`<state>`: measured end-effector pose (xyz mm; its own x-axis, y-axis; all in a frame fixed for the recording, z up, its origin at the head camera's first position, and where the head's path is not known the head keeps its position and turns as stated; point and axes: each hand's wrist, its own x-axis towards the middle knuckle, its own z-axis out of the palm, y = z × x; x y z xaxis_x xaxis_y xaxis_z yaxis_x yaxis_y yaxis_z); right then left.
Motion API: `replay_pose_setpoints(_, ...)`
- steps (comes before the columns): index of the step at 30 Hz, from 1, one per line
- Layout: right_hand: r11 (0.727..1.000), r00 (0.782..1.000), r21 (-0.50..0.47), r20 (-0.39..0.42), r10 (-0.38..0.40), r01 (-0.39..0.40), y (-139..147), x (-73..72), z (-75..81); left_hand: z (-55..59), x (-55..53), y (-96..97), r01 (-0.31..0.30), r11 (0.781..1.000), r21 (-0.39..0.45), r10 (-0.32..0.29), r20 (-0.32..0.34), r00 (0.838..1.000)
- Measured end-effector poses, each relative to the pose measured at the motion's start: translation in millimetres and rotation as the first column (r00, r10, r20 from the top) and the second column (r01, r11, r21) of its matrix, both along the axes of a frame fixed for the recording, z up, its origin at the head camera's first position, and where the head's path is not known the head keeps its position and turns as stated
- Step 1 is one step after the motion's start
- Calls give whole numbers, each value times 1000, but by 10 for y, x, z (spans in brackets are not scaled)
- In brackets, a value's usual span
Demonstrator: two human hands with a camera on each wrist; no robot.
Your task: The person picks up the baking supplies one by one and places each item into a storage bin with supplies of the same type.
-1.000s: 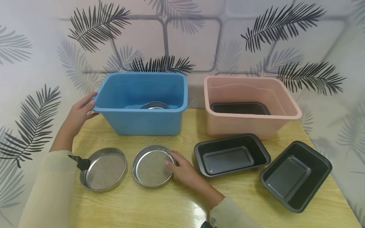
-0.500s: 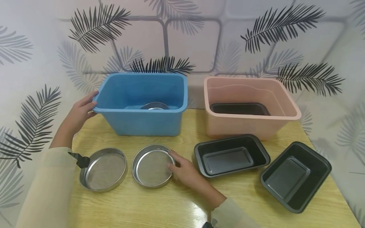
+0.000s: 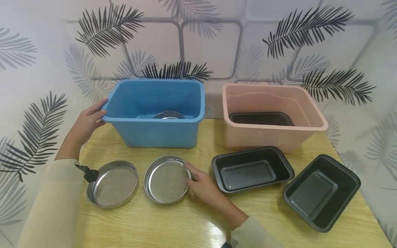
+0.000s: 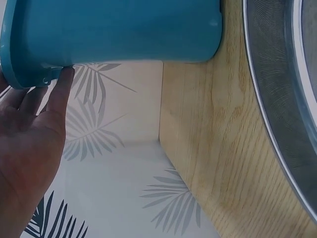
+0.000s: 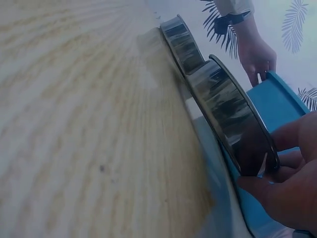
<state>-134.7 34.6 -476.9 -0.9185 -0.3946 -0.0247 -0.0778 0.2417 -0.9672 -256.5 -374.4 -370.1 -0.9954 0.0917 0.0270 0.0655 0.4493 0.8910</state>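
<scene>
My left hand (image 3: 88, 120) grips the left rim of a blue plastic tub (image 3: 155, 133); in the left wrist view its fingers (image 4: 60, 94) reach up under that rim. My right hand (image 3: 203, 184) pinches the right edge of a round metal sieve (image 3: 167, 181), fingers and thumb on either side of its wall. The right wrist view shows this sieve (image 5: 228, 111) side-on, the fingertips at its near rim. A second round sieve (image 3: 115, 186) lies on the table to the left, below my left sleeve. Inside the blue tub a third round metal piece (image 3: 169, 114) is partly hidden by the front wall.
A pink tub (image 3: 257, 136) stands right of the blue one, with a dark loaf pan (image 3: 260, 118) inside. Two more dark loaf pans, one angled (image 3: 252, 170) and one at far right (image 3: 322, 193), lie on the wooden table (image 3: 149, 227). A leaf-patterned wall rises behind.
My right thumb has drawn back from inside the sieve to its edge, and the sieve's far side sits slightly higher. The left hand has barely shifted on the tub's rim.
</scene>
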Motion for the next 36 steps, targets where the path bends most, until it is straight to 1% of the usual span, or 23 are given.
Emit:
replay_pose_setpoints(5, 998, 999, 55, -5, -41, 41, 12, 15, 113, -15, -9, -13, 4, 1000, 12, -4, 8, 1000)
replay_pose_setpoints(10, 998, 999, 47, -19, -35, 36, 35, 14, 257, -17, 14, -15, 4, 1000, 14, -5, 10, 1000)
replay_pose_setpoints(16, 997, 997, 36, -21, -73, 74, 75, 2, 505, -11, 30, 11, 6, 1000, 2, -6, 7, 1000)
replay_pose_setpoints(19, 996, 996, 35, -42, -84, 86, 98, -18, 638, -5, 39, 25, 7, 1000, 1, -7, 10, 1000)
replay_pose_setpoints(23, 997, 994, 17, -87, -67, 69, 142, -98, 781, 13, 53, 38, 15, 1000, 9, -15, 14, 1000)
replay_pose_setpoints(28, 1000, 992, 3, -120, -28, 29, 228, -242, 987, 26, 65, 50, 25, 999, 25, -25, 21, 999)
replay_pose_setpoints(30, 1000, 990, -19, -136, -18, 15, 261, -309, 1076, 25, 65, 53, 24, 999, 25, -24, 22, 999)
replay_pose_setpoints(36, 992, 993, -122, -112, -40, 26, 340, -555, 1371, 15, 60, 49, 15, 1000, 21, -15, 24, 1000)
